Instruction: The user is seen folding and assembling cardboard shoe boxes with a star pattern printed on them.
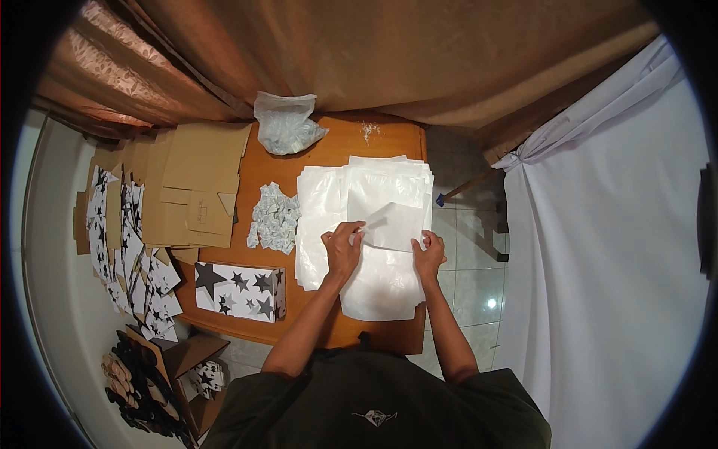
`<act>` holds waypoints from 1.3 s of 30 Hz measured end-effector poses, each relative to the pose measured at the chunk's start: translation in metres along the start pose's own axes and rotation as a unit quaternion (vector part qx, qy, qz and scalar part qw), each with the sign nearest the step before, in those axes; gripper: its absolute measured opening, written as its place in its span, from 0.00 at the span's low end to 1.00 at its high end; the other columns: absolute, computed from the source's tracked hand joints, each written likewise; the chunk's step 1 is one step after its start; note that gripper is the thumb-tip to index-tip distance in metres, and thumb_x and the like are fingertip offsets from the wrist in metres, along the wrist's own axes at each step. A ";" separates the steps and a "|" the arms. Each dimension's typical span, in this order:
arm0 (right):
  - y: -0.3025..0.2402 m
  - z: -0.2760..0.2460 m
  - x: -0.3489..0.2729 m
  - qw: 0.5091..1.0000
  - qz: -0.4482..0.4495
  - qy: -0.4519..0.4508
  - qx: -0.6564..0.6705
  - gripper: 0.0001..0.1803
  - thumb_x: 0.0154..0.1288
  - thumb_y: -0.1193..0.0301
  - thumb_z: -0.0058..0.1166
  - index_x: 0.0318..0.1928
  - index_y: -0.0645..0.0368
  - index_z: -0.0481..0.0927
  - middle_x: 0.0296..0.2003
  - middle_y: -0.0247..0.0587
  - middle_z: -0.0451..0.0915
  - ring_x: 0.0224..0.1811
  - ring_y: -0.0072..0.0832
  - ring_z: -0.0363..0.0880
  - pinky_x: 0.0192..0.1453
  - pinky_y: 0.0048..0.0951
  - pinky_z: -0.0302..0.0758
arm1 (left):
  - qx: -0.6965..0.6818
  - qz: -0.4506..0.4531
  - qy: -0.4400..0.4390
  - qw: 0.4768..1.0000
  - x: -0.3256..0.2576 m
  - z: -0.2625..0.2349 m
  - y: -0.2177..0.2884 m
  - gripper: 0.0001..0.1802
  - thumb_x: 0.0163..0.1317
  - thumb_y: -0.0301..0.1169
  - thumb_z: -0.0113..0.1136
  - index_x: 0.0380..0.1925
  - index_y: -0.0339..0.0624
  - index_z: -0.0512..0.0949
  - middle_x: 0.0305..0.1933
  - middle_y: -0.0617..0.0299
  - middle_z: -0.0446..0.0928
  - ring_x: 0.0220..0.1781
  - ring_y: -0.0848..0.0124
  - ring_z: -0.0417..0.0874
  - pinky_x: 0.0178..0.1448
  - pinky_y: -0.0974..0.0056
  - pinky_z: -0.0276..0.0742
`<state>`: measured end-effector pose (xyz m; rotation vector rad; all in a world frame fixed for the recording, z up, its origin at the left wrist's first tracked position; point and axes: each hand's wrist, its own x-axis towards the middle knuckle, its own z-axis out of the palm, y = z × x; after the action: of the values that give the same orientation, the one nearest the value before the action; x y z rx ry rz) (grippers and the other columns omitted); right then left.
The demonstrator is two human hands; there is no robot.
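My left hand [342, 249] and my right hand [429, 254] both grip a translucent white plastic bag [381, 277] lying on top of a stack of the same bags [374, 191] on the wooden table [340, 150]. The bag's top flap [395, 223] is folded down between my hands. Left hand pinches the flap's left corner; right hand holds its right edge.
A pile of small white packets [275, 217] lies left of the bags. A star-printed box [239, 290] sits at the table's near left edge. Flat cardboard [198, 183] covers the left side; a clear bag of packets [285, 126] sits at the back. White curtain [606, 247] hangs right.
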<state>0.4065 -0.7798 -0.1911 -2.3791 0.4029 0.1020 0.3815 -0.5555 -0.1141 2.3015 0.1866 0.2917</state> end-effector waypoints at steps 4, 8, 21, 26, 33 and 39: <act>0.007 -0.004 -0.001 0.997 -0.040 0.037 0.047 0.34 0.54 0.72 0.74 0.62 0.57 0.76 0.46 0.41 0.76 0.49 0.33 0.76 0.58 0.40 0.70 | -0.018 0.099 -0.010 0.995 -0.005 -0.016 0.019 0.16 0.63 0.22 0.65 0.51 0.48 0.82 0.44 0.68 0.83 0.46 0.72 0.83 0.61 0.58 0.56; -0.029 -0.027 -0.016 0.980 -0.111 0.014 0.164 0.41 0.57 0.71 0.71 0.70 0.54 0.66 0.58 0.49 0.73 0.60 0.42 0.74 0.68 0.44 0.69 | -0.067 0.118 -0.028 0.990 -0.009 -0.040 0.034 0.19 0.63 0.20 0.63 0.53 0.47 0.81 0.44 0.66 0.84 0.47 0.72 0.83 0.63 0.58 0.55; -0.082 -0.088 -0.033 0.809 0.024 -0.165 0.563 0.21 0.71 0.73 0.63 0.60 0.66 0.76 0.44 0.40 0.85 0.49 0.20 0.79 0.54 0.22 0.75 | -0.402 -0.083 0.037 0.911 0.011 -0.129 0.083 0.29 0.63 0.19 0.68 0.66 0.39 0.76 0.39 0.69 0.69 0.38 0.80 0.78 0.47 0.76 0.77; -0.109 -0.098 -0.040 0.815 -0.105 -0.125 0.556 0.14 0.68 0.75 0.66 0.51 0.66 0.79 0.40 0.33 0.82 0.40 0.16 0.76 0.48 0.18 0.73 | -0.482 -0.292 -0.041 0.825 -0.002 -0.170 0.084 0.18 0.67 0.28 0.67 0.55 0.35 0.80 0.39 0.68 0.77 0.35 0.76 0.84 0.44 0.70 0.83; -0.148 -0.116 -0.076 0.815 -0.096 -0.277 0.499 0.17 0.71 0.70 0.64 0.56 0.63 0.79 0.38 0.34 0.86 0.40 0.16 0.78 0.47 0.20 0.73 | -0.522 -0.234 0.000 0.820 -0.043 -0.206 0.036 0.14 0.70 0.30 0.64 0.50 0.33 0.81 0.47 0.56 0.85 0.45 0.69 0.88 0.49 0.62 0.87; -0.129 -0.066 -0.105 0.816 -0.118 -0.431 0.368 0.23 0.65 0.70 0.70 0.57 0.65 0.78 0.42 0.40 0.87 0.43 0.21 0.82 0.50 0.25 0.76 | -0.632 -0.230 0.090 0.735 -0.075 -0.246 -0.002 0.18 0.70 0.27 0.63 0.57 0.34 0.74 0.55 0.52 0.81 0.54 0.62 0.85 0.60 0.54 0.85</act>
<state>0.3453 -0.7064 -0.0396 -1.3850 -0.2674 0.7350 0.2434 -0.3987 0.0357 0.8102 0.4687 0.2527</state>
